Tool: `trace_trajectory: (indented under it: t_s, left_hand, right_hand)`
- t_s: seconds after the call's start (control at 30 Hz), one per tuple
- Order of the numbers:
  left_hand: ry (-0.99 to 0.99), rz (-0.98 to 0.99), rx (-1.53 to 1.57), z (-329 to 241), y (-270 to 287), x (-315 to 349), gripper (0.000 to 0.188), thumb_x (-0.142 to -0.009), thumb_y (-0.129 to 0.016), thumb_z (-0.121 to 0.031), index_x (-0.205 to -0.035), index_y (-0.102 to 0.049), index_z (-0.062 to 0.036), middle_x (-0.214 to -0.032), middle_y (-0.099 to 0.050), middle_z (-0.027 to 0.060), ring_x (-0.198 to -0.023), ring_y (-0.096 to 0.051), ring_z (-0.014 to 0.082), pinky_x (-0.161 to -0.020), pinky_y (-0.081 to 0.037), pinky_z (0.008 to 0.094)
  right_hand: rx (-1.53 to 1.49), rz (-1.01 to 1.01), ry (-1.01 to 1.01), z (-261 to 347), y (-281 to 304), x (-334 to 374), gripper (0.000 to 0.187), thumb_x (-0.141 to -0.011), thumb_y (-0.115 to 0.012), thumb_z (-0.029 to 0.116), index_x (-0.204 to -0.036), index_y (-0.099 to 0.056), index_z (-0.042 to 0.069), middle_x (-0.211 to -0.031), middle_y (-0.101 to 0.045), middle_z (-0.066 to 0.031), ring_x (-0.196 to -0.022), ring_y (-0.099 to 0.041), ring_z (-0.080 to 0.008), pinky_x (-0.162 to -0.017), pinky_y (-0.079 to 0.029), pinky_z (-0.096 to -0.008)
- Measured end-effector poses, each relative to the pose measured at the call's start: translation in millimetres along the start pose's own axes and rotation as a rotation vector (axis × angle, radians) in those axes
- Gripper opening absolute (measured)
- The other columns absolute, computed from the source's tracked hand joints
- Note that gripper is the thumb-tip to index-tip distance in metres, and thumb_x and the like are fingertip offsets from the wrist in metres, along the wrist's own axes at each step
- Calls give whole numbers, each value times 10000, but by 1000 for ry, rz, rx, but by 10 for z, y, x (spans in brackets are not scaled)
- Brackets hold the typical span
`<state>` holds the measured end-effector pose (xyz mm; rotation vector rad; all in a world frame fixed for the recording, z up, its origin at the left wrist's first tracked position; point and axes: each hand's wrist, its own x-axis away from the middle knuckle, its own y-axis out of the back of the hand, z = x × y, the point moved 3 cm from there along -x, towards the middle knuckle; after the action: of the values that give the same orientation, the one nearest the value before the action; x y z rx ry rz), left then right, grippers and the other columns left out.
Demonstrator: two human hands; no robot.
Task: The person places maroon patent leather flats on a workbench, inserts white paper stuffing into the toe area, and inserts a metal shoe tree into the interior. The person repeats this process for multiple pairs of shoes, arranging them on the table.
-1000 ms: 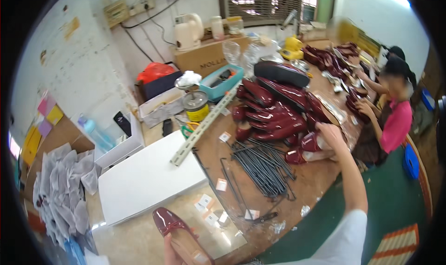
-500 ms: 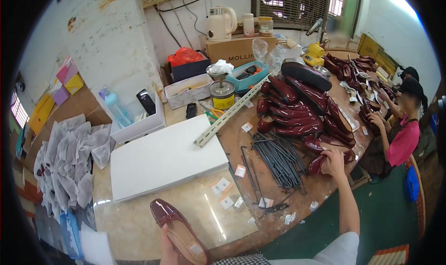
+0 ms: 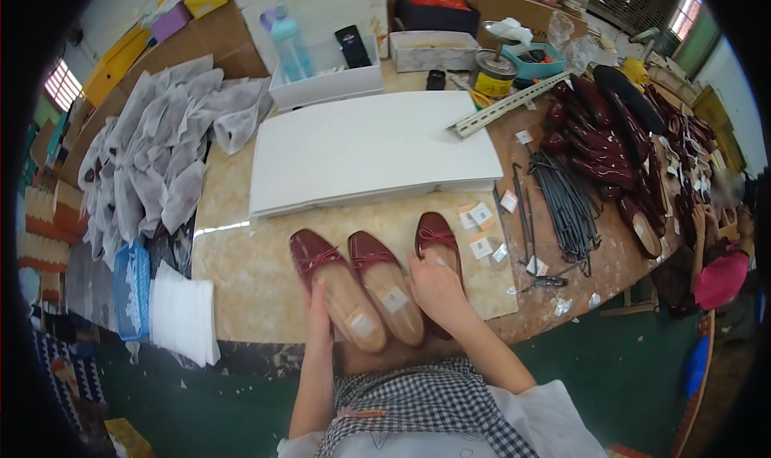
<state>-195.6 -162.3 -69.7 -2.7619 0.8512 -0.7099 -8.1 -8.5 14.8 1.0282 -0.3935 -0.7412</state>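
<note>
Where glossy and light: three dark-red flat shoes (image 3: pixel 377 285) on bench (image 3: pixel 241 273), stiff-soled, slippery uppers (best gripped at heel); left hand (image 3: pixel 317 309) fingers together, right hand (image 3: pixel 434 285) fingers spread, pressing.

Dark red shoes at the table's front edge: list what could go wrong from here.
The three dark red shoes lie with their heels at the table edge; a nudge from the left hand or right hand might tip one off. The small paper tags beside the right shoe could get swept away.
</note>
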Motion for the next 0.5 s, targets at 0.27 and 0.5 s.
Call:
trace_trajectory:
  t_s: [0.27,0.5]
  left_hand:
    - [-251,219,-417,-173,129,317,723,-862,-622,-69,-1482,-252,-31,-1385,-395,170,-1242,-458,232,-953,-455,336]
    - [-645,81,-1219,-705,-310,328,741,-796,-723,-231,-1425,-370,-60,-1375,-355,248,-1308,-313,434,-1062,-315,484]
  right_hand:
    - [-277,-24,-303,-513,321,410,455,-860,-627,161,-1275,-530,-1,-1033,-647,-172,-786,-645,-319,-706,-514,-376]
    - [-31,-123,-141,-368,159,337,458,-828,-630,128,-1267,-544,32,-1117,-619,-124,-991,-583,-305,-812,-468,-398]
